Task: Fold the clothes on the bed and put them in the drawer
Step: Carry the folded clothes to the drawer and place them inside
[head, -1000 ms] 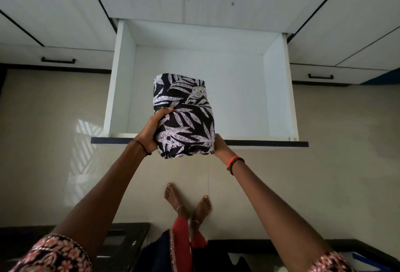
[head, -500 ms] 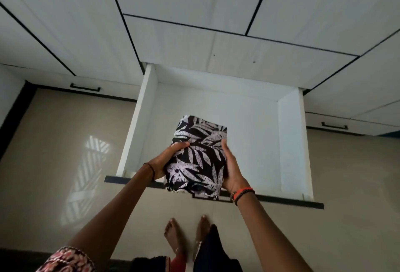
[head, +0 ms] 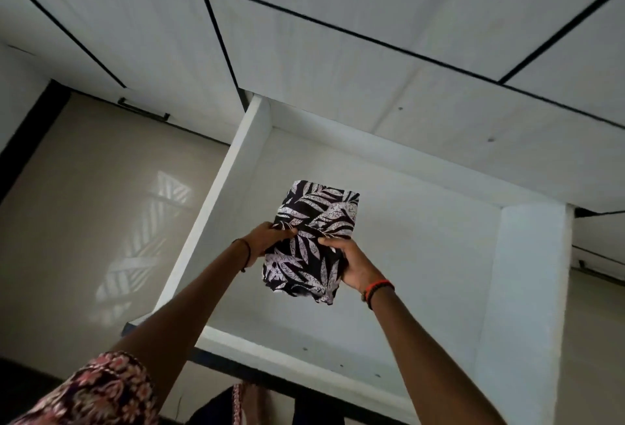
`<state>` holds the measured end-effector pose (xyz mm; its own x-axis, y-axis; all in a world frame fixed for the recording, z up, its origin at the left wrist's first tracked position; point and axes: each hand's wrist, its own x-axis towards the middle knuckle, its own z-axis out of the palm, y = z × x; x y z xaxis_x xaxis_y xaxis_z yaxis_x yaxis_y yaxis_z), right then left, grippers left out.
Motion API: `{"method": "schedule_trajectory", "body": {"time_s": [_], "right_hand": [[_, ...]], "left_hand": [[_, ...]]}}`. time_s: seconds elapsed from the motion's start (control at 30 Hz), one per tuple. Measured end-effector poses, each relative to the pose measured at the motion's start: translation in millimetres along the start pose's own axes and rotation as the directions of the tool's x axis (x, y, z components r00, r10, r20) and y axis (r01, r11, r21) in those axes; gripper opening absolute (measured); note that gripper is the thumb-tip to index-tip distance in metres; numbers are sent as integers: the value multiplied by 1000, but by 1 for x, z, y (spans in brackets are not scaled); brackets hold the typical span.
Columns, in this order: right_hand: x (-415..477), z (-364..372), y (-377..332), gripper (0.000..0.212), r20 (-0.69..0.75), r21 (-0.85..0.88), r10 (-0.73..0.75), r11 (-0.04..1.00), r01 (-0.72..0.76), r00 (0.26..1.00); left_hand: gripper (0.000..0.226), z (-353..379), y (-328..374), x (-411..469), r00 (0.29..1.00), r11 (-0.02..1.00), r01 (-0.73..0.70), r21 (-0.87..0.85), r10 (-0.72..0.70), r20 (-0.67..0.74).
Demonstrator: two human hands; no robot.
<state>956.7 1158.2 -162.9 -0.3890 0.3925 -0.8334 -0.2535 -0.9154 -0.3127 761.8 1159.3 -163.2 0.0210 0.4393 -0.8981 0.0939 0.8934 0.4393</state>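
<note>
Plainly, both hands are clamped on the folded black cloth bundle with a white leaf print [head: 316, 221]. It sits inside the open white wooden drawer [head: 216, 208], above the drawer floor and closer to the left wall than the right. The left hand [head: 269, 238] grasps the bundle's left long edge with fingers curled onto the top. The right hand [head: 353, 264] grasps the right long edge, thumb across the top and fingers underneath. The bundle's long axis runs from the drawer's front edge toward its back wall, leaning slightly right at the far end. Both grips are on the near half, the right hand closer to the front edge, so the free far half points away toward the back wall. Whether the underside already touches the floor cannot be told. Setting it down probably means lowering that far end first, then drawing the fingers out sideways.
</note>
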Motion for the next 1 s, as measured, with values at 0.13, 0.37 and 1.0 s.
{"method": "schedule_trajectory", "body": {"time_s": [0.13, 0.37, 1.0], "right_hand": [[53, 1, -31, 39, 26, -102, 1, 995, 2, 1000], [129, 19, -86, 36, 88, -123, -68, 989, 79, 994], [215, 44, -87, 40, -234, -385, -232, 914, 129, 944]], "left_hand": [[69, -13, 22, 50, 990, 1000, -22, -10, 21, -142], [77, -37, 63, 112, 955, 977, -144, -154, 97, -281], [54, -6, 60, 123, 743, 962, -264, 64, 245, -623]]}}
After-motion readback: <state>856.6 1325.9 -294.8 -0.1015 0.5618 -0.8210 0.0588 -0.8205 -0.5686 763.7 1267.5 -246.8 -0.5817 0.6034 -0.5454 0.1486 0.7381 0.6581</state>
